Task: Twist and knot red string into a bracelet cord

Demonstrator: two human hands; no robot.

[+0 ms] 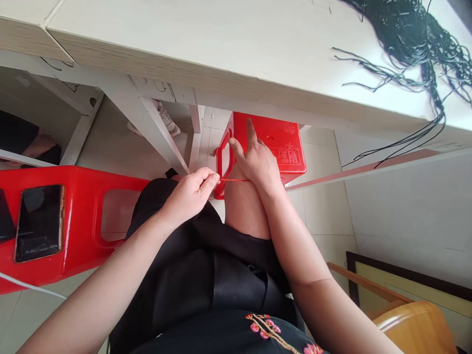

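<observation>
My left hand [197, 189] pinches one end of a thin twisted red cord [234, 180] between thumb and fingertips. The cord runs straight to the right, across my bare knee [245, 209], and passes out of sight beneath my right hand [260, 164]. That hand lies on the knee with the thumb and index finger stretched out and apart; its other fingers are partly hidden. Whether the cord ends under the palm cannot be seen.
A bundle of dark cords [424, 54] hangs over the edge of the white table [184, 34]. Beyond my knee is a red stool [273, 130]; another red stool [84, 211] at left bears a phone [40, 221]. A wooden chair [416, 327] stands at lower right. Someone's shoe [167, 120] shows under the table.
</observation>
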